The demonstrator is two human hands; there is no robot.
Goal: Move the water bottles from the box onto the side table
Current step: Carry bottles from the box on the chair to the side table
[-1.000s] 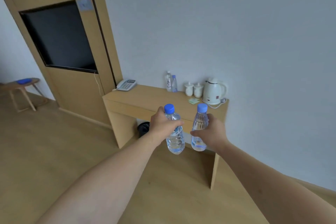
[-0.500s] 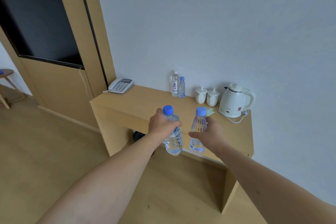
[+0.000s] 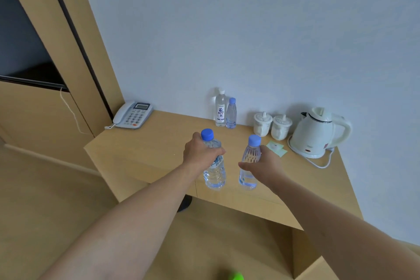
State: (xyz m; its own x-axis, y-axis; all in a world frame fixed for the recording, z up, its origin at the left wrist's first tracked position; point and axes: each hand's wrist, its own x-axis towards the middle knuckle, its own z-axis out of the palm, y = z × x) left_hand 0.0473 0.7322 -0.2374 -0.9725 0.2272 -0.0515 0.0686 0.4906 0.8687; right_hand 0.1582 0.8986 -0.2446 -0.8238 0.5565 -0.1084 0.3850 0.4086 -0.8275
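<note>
Two bottles: my left hand fingers wrap one bottle, right hand fingers grip the other bottle, above the desk.

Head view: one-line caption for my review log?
Each hand, left hand and right hand, holds a blue-capped water bottle upright over the side table.

Single head-worn view, angled forward and down, close over side table

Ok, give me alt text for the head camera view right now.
Each hand, left hand and right hand, holds a blue-capped water bottle upright over a wooden side table bearing a phone, two bottles, two cups and a white kettle.
</note>
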